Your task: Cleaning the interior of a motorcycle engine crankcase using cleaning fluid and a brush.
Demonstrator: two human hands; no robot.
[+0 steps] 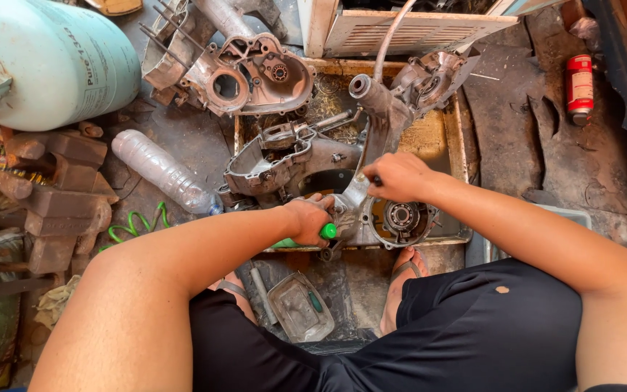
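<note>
- My left hand (308, 220) is wrapped tight around a green-handled tool (326, 231), fist closed, with the green butt poking out on the thumb side. I can't see the working tip — it is hidden under my hand and the metal.
- My right hand (399, 176) is curled shut on a small dark shaft (376, 181) and presses down on the engine casing (371, 214) just beside my left hand.
- The casing sits in the near edge of a shallow, oily metal tray (460, 145), directly in front of my knees, with a round bearing (403, 215) showing just under my right wrist.
- To do this well, I judge the right hand should keep the casing pinned so it doesn't rock in the tray, and the left should push in line with the tool, not sideways — greasy metal lets a tip slip.
- Another casing half (284, 156) lies in the tray just behind, and a third (252, 72) rests beyond the tray's far left corner.
- Further left lie a clear plastic bottle (160, 170) and a pale green gas cylinder (63, 62); a red can (579, 83) lies well off to the right.
- My sandalled foot (403, 279) is planted just below the tray.
</note>
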